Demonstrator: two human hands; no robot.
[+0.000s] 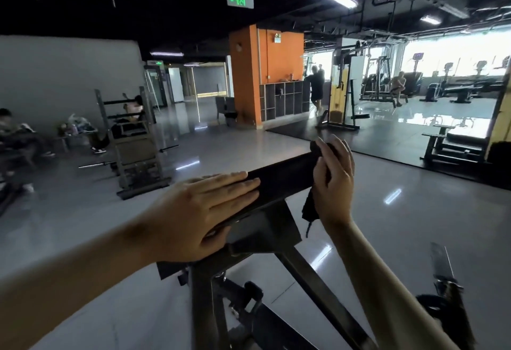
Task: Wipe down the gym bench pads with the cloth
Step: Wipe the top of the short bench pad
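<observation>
Cloth [309,207]: dark, centre-right of frame, wrapped over the far end of the bench pad, a loose tail hanging below.
Right hand [333,183]: fingers curled round the cloth, gripping it against the pad's end.
Bench pad [284,178]: black, narrow, running diagonally from centre up to the right.
Left hand [199,211]: fingers straight, resting flat on the pad's near part, apart from the cloth.
Bench frame [315,277]: dark metal, below the pad.
Floor [414,225]: grey, glossy.
</observation>
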